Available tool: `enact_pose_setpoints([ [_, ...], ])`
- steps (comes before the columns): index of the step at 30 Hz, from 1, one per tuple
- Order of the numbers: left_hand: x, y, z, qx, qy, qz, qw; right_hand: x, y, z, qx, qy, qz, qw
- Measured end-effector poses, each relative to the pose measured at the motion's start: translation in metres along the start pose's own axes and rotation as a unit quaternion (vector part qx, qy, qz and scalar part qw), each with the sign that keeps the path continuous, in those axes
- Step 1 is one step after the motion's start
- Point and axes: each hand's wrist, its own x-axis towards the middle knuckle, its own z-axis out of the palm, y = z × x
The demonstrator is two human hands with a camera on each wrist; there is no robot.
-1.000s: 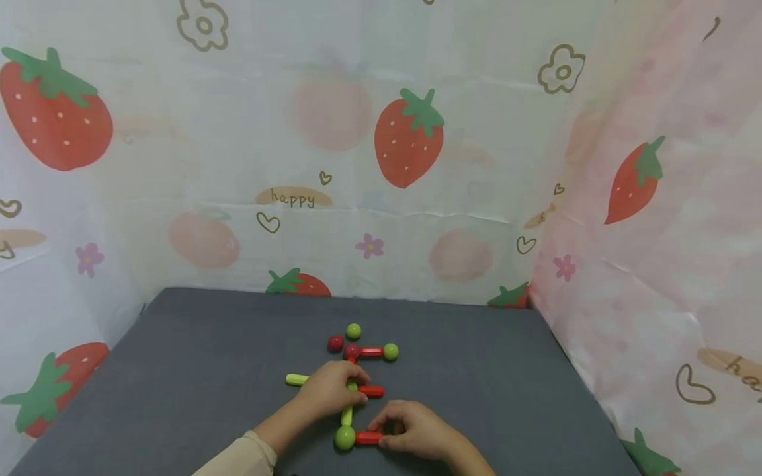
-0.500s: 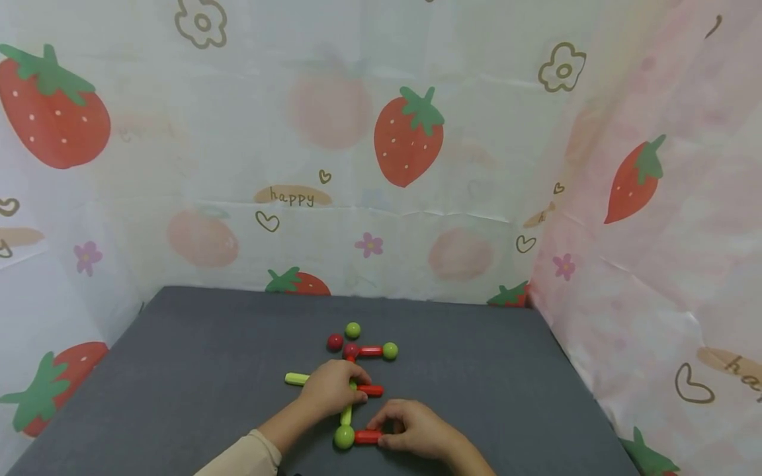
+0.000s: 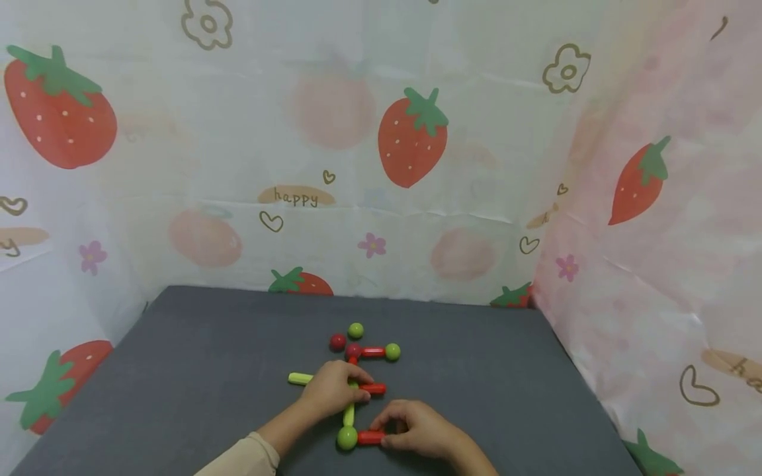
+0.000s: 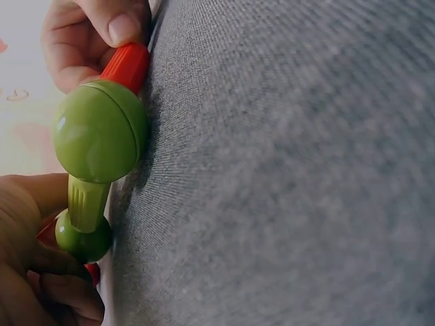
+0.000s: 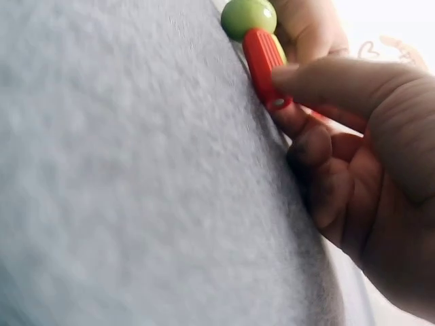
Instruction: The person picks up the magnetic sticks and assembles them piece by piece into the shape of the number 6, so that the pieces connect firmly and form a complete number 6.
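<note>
Right grip (image 3: 424,430) pinching the ridged red plastic stick (image 3: 369,437), I have its end against the nearest glossy green ball (image 3: 347,437) on the grey table (image 3: 506,383). With left grip (image 3: 331,390) around the next green ball (image 4: 87,243), I should brace there and hold the stick level.

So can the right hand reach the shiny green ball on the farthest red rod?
Probably yes: nothing blocks that green ball, though the right hand may need to release the red rod it pinches.
</note>
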Motion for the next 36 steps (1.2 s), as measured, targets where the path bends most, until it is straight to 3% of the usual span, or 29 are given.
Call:
enact_pose_setpoints([
  [5,-0.001,-0.003,0.003,-0.035,0.000,0.002,0.9994,-0.001,0.001,-0.008,0.042,-0.016,0.012,0.9989],
  [8,-0.001,-0.005,0.004,-0.039,0.003,0.002,0.9992,0.001,0.000,-0.019,0.045,-0.002,0.017,0.9988],
  [14,-0.001,-0.006,0.005,-0.048,0.009,0.005,0.9988,0.012,-0.012,-0.053,0.053,0.086,0.023,0.9947],
  [18,0.000,-0.006,0.004,-0.059,0.001,0.002,0.9983,0.026,-0.024,-0.072,0.022,0.150,0.011,0.9884],
  [22,0.001,-0.007,0.004,-0.053,-0.004,0.002,0.9986,0.044,-0.035,-0.088,-0.003,0.188,0.012,0.9821],
  [28,0.000,-0.008,0.007,-0.031,-0.003,0.010,0.9995,0.075,-0.042,-0.100,-0.007,0.189,0.026,0.9816],
  [36,-0.002,-0.006,0.005,-0.023,-0.008,0.008,0.9997,0.118,-0.033,-0.094,-0.044,0.176,0.035,0.9829],
])
